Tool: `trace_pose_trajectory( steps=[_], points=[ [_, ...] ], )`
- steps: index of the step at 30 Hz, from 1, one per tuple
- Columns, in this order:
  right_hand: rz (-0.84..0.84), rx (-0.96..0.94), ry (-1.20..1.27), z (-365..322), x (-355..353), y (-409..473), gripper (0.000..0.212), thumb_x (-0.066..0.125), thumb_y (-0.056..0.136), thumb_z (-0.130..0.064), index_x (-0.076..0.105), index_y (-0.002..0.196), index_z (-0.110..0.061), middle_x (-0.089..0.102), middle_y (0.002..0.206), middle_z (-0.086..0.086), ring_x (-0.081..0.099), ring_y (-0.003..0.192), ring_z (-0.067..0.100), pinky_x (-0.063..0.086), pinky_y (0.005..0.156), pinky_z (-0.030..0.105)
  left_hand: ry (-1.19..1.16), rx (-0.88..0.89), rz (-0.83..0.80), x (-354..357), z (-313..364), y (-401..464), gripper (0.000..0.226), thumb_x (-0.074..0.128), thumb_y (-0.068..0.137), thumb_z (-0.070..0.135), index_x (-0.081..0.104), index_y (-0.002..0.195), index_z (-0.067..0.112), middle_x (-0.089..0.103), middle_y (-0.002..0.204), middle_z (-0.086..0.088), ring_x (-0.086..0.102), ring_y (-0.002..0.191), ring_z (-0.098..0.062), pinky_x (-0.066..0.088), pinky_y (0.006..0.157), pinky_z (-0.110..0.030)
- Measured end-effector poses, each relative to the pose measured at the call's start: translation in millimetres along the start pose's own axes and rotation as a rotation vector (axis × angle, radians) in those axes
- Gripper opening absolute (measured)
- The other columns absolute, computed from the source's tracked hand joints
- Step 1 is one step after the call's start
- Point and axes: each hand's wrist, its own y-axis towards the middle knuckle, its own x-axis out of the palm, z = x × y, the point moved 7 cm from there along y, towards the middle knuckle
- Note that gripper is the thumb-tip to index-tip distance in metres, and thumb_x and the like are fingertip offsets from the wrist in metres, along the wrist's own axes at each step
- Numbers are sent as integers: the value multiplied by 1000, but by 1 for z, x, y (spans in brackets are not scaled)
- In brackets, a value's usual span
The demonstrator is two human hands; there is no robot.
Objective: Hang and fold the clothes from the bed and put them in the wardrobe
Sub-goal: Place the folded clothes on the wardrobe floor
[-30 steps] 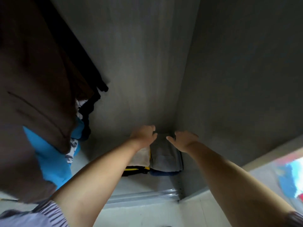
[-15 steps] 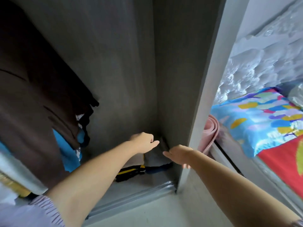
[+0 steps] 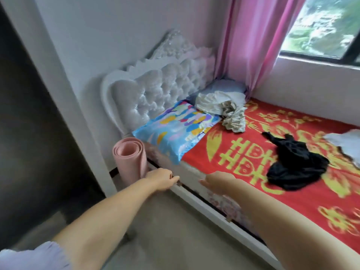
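Spread on the red bed [image 3: 243, 152], a crumpled black garment [image 3: 296, 164] is seen lengthwise along it; both hands [image 3: 161, 179] [image 3: 220, 180] are held out empty, fingers relaxed.

The bed [image 3: 303, 193] ran along the wall under the window, covered by a red blanket with yellow patterns; three loose garments lay on it, none folded; a crumpled cream garment [image 3: 224, 106] sat at the head end, partly over the pillows and trailing onto the blanket; a black garment [image 3: 296, 164] lay bunched in a heap near the middle of the blanket, well apart from the cream one; a pale grey-white garment [image 3: 346, 145] lay towards the window side, cut off by the frame's right edge; the wardrobe [image 3: 29, 133] showed only as a dark panel at the left.
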Motion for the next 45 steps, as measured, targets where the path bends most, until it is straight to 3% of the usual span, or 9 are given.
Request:
trace_pose_trajectory(
  steps=[2, 5, 9, 19, 23, 29, 34, 39, 45],
  points=[
    [41, 125, 48, 71, 5, -27, 57, 26, 101, -54, 61, 110, -9, 64, 108, 8, 61, 94, 26, 52, 83, 38, 18, 129, -14, 2, 74, 20, 46, 33, 94, 59, 52, 76, 21, 65, 103, -4, 59, 102, -26, 44, 78, -34],
    [52, 280, 150, 151, 25, -64, 53, 28, 102, -50, 60, 111, -9, 65, 106, 10, 62, 94, 27, 53, 81, 38, 64, 296, -31, 4, 169, 36, 47, 32, 96, 58, 46, 68, 22, 56, 77, 3, 56, 80, -22, 38, 59, -32],
    [1, 418, 222, 221, 58, -94, 54, 26, 102, -50, 57, 117, -9, 63, 111, 8, 61, 98, 26, 51, 80, 36, 101, 433, -100, 19, 253, 60, 47, 31, 98, 56, 53, 78, 18, 58, 78, 1, 53, 69, -18, 37, 55, -31],
    [-111, 651, 379, 363, 83, -63, 53, 25, 102, -48, 53, 119, -7, 57, 98, 5, 58, 78, 21, 48, 70, 32, 248, 563, -214, 38, 356, 188, 42, 33, 99, 50, 55, 92, 15, 59, 80, -1, 50, 62, -18, 37, 49, -28],
    [-31, 700, 448, 407, 67, -38, 45, 26, 102, -46, 54, 112, -13, 56, 89, 2, 56, 78, 21, 47, 69, 32, 257, 621, -206, 16, 406, 251, 40, 35, 99, 46, 59, 101, 14, 63, 92, -3, 57, 73, -19, 42, 56, -30],
    [-79, 767, 539, 465, 89, -28, 44, 27, 102, -45, 52, 120, -14, 60, 114, 6, 58, 100, 26, 47, 81, 37, 311, 697, -303, 56, 481, 292, 37, 36, 99, 45, 57, 100, 15, 60, 84, 1, 56, 72, -18, 39, 54, -29],
    [-175, 815, 596, 537, 128, -24, 45, 29, 102, -43, 52, 126, -12, 57, 126, 9, 56, 112, 28, 46, 93, 36, 333, 713, -385, 98, 533, 323, 37, 36, 99, 44, 56, 112, 15, 59, 85, 1, 54, 69, -17, 39, 54, -28],
    [-206, 783, 625, 624, 157, 7, 44, 31, 102, -42, 53, 125, -12, 57, 129, 10, 55, 116, 29, 45, 96, 36, 276, 583, -418, 125, 577, 381, 35, 36, 98, 41, 55, 115, 16, 62, 96, 0, 57, 78, -19, 44, 64, -31],
    [-156, 774, 742, 713, 191, 60, 35, 34, 101, -36, 56, 116, -13, 62, 121, 8, 59, 110, 27, 45, 84, 30, 201, 507, -423, 173, 626, 440, 35, 37, 98, 35, 49, 126, 19, 61, 92, 2, 61, 81, -21, 40, 60, -29]
  ],
)
